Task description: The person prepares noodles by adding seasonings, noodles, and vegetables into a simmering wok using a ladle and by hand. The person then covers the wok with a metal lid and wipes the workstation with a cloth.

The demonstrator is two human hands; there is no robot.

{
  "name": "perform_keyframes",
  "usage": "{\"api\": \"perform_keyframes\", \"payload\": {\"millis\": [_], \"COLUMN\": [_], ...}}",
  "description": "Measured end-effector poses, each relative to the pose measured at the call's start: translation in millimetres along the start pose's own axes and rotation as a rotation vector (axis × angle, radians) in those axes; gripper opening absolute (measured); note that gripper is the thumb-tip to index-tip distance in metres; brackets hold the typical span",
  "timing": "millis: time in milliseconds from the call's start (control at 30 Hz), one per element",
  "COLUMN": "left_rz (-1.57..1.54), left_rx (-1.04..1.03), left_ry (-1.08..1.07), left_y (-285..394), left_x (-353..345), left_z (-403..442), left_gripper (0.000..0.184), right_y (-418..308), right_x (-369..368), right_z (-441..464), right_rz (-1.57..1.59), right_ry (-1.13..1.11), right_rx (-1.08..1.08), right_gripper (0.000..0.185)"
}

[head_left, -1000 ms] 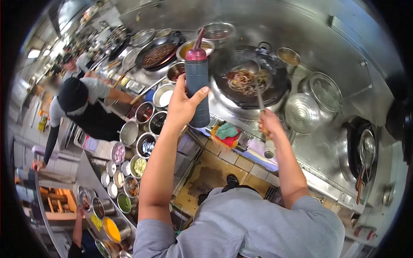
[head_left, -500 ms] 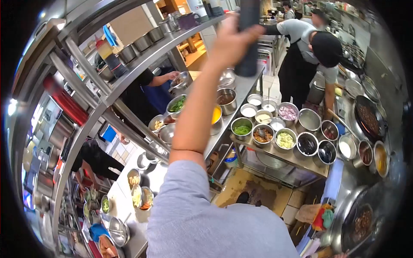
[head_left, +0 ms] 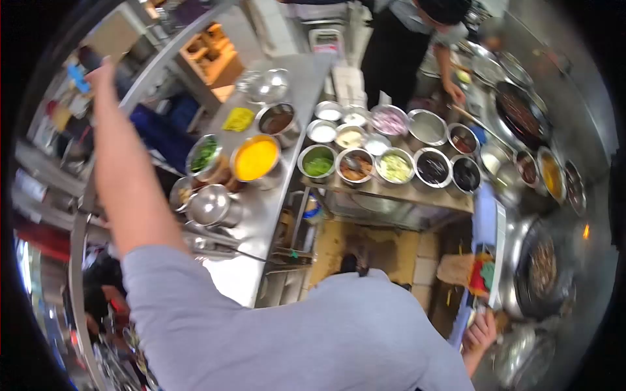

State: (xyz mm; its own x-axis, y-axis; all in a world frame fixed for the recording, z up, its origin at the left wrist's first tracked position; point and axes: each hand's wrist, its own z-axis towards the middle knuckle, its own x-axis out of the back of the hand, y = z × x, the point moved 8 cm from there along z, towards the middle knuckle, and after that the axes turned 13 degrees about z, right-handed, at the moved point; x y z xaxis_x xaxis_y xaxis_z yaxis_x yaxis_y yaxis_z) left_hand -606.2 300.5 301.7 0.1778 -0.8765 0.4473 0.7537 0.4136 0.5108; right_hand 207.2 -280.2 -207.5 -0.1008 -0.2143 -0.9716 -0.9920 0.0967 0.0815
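Observation:
My left arm reaches out to the shelf at the upper left. My left hand (head_left: 102, 73) is blurred there, closed around a dark cylindrical container (head_left: 90, 56), most of it hidden. My right hand (head_left: 480, 332) is low at the right, fingers curled at the brown wok handle (head_left: 501, 320). The wok (head_left: 521, 277) beside it sits on the range with brown food (head_left: 542, 264) in it.
Steel pots of ingredients crowd the stand (head_left: 398, 195) ahead. On the left counter (head_left: 297, 98) are a pot of yellow liquid (head_left: 257, 158) and a bowl of greens (head_left: 204, 155). A co-worker (head_left: 398, 52) leans in at the far end. A flame (head_left: 585, 231) shows at right.
My left hand has swung from top centre to the upper left with the dark container. My view has turned, and my right hand now shows plainly beside the wok.

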Motion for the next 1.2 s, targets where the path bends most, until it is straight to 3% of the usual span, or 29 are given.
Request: {"api": "perform_keyframes", "payload": {"millis": [67,100,167,200,233,267,333,367,400,433,500,600,667,733,767,833,900,1033,1100,1200], "left_rz": [0.159,0.067,0.034,-0.004,-0.290,-0.600,-0.418,-0.202,-0.547,-0.661,-0.799,-1.006,-0.989,-0.929,-0.885,-0.893,-0.873,-0.746,-0.739,-0.700], "left_rx": [-0.001,-0.012,0.133,-0.075,-0.396,-0.592,-0.613,-0.891,-0.797,-0.340,0.374,0.668,0.700,0.723,0.718,0.710,0.795,0.905,0.941,0.980], "left_ry": [-0.128,-0.135,0.454,0.500,0.194,-0.224,-0.789,-0.975,-1.340,-1.663,-2.068,-1.950,-1.987,-2.023,-2.028,-2.056,-2.053,-2.004,-1.954,-1.857], "left_y": [-35,-31,-8,27,64,97,103,95,80,59,47,29,10,-15,-25,-35,-48,-50,-47,-48], "left_x": [-45,-41,41,83,97,108,82,60,41,20,8,-34,-32,-23,-16,4,20,45,48,49], "left_z": [70,59,-8,-64,-137,-220,-402,-498,-581,-642,-706,-716,-694,-674,-662,-644,-632,-625,-628,-635], "left_gripper": [0.105,0.106,0.107,0.084,0.067,0.049,0.037,0.054,0.066,0.071,0.054,0.012,0.015,0.024,0.030,0.036,0.037,0.040,0.042,0.043], "right_y": [55,88,120,137,155,176,218,237,257,280,317,335,307,244,209,155,141,174,229,282], "right_x": [-27,-50,-50,-51,-54,-62,-74,-76,-80,-80,-66,-52,-29,-25,-24,-35,-31,-11,-26,-57], "right_z": [35,62,99,119,140,162,205,224,242,252,272,292,342,418,462,545,600,674,667,629], "right_rz": [0.063,0.043,0.045,0.016,-0.017,-0.090,-0.214,-0.264,-0.267,-0.268,-0.498,-0.995,-1.248,-1.491,-1.781,-2.045,-2.268,-2.368,-1.772,-2.182], "right_ry": [-0.003,0.002,-0.016,0.005,0.019,-0.014,-0.072,-0.093,-0.063,-0.025,0.019,-0.141,-0.257,-0.016,0.104,-0.084,0.119,0.064,-0.243,-0.954], "right_rx": [-0.137,-0.211,-0.316,-0.360,-0.407,-0.441,-0.488,-0.501,-0.508,-0.523,-0.539,-0.666,-0.649,-0.292,-0.164,0.515,0.544,0.318,0.070,0.108], "right_gripper": [0.037,0.044,0.043,0.043,0.043,0.042,0.037,0.033,0.031,0.030,0.030,0.039,0.041,0.043,0.040,0.031,0.028,0.026,0.022,0.020]}}
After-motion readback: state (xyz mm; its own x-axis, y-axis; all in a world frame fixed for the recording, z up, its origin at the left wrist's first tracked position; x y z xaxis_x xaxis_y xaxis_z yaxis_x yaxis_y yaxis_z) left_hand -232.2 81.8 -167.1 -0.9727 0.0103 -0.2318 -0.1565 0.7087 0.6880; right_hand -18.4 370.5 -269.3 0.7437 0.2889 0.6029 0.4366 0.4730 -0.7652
